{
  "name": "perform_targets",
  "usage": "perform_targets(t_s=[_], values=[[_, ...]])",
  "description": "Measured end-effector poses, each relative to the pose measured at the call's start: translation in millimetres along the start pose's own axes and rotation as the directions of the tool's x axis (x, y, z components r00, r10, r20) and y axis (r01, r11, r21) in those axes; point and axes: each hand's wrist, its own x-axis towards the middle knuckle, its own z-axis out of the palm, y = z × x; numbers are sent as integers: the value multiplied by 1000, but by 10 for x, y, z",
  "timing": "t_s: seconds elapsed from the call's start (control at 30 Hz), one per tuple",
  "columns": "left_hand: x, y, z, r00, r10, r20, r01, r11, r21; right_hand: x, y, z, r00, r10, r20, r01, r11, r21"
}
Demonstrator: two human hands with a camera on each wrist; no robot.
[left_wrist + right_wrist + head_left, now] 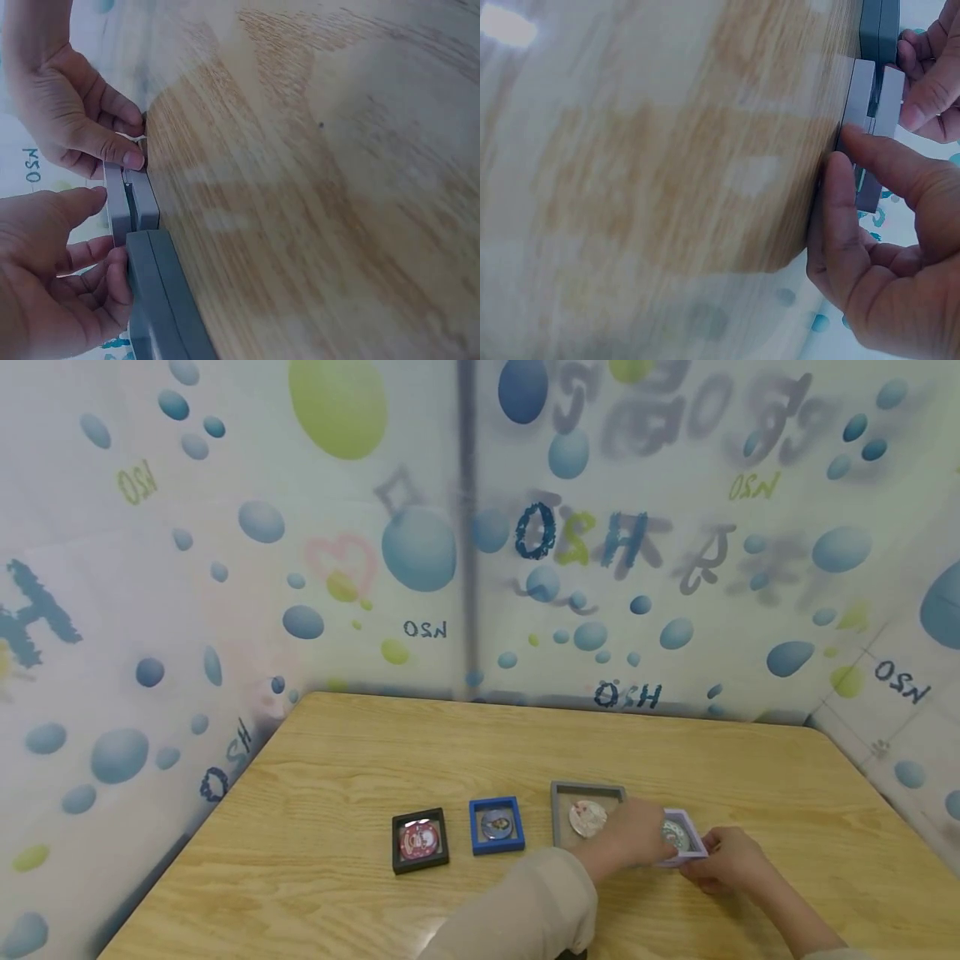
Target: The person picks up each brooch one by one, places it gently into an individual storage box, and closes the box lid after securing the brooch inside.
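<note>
A light purple display frame (701, 841) with a round badge (675, 835) in its window lies between my two hands on the right side of the table. My left hand (636, 832) pinches its left side, and my right hand (726, 862) grips its right side with thumb and fingers. In the right wrist view, a dark gap runs between the two halves of the purple frame (889, 105). Just left of it sits a larger grey frame (564, 814) with a pale round badge (587, 818), partly covered by my left hand.
On the wooden table (360, 752), a blue frame (497, 825) and a black frame (420, 841), each with a round badge, lie further left. A patterned curtain (420, 635) stands behind the table's back edge and along both sides.
</note>
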Motion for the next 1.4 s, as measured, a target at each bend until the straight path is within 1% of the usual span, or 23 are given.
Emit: perform_targets(t_s=[0.1,0.23,0.3,0.4,0.63,0.77,0.9,1.0,1.2,1.27,1.4], values=[[-8,32,-13,1000,-21,19,20,999,39,-2,5,7,1000,11,-7,-11,1000,4],[-4,80,-4,996,-80,32,78,995,62,0,2,15,1000,24,-8,-24,1000,14],[0,105,12,994,-110,25,107,990,90,2,-3,19,1000,25,-6,-25,999,20],[2,131,30,991,-137,16,133,982,132,2,-8,24,1000,30,-5,-30,999,26],[2,143,21,990,-140,11,137,983,124,17,-13,8,998,60,-19,-60,998,13],[15,148,27,990,-144,2,143,982,126,41,2,-4,998,57,-17,-56,998,2],[24,158,48,988,-157,12,154,981,115,45,16,4,998,68,-15,-68,998,-2],[24,169,65,987,-161,12,158,981,108,31,33,7,998,64,-20,-64,998,3],[34,185,94,989,-145,-2,144,985,91,33,97,6,998,54,-35,-53,998,19],[38,178,106,989,-144,-9,145,986,80,55,128,-5,999,38,-11,-38,999,18],[38,142,124,989,-144,-29,145,988,46,77,130,-3,999,35,-3,-34,999,13]])
